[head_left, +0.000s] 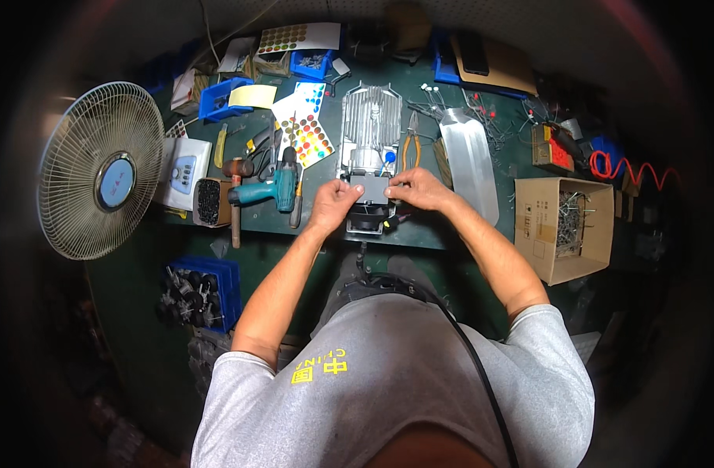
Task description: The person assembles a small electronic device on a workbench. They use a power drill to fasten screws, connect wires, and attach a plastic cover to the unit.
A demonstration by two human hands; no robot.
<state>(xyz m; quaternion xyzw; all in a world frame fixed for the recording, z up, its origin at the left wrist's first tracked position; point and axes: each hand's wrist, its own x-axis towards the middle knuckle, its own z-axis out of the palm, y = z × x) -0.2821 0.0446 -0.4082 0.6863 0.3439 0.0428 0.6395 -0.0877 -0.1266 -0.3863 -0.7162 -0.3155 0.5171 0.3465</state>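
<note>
A small dark grey rectangular plate (369,189) lies over the near end of a finned silver metal housing (370,117). My left hand (337,204) pinches its left edge with thumb and finger. At the opposite edge, my right hand (421,190) grips the plate with bent fingers. A blue round tag (389,157) shows on the housing just beyond the plate. Below the plate, a black part with a metal bracket (366,222) sits near the table's front edge. Orange-handled pliers (410,144) lie just past my right hand.
Left of the housing are a teal power drill (275,187), a hammer (236,203) and a standing fan (107,171). A bent silver sheet (470,164) and a cardboard box (544,234) of screws stand right. A blue crate (228,292) sits lower left.
</note>
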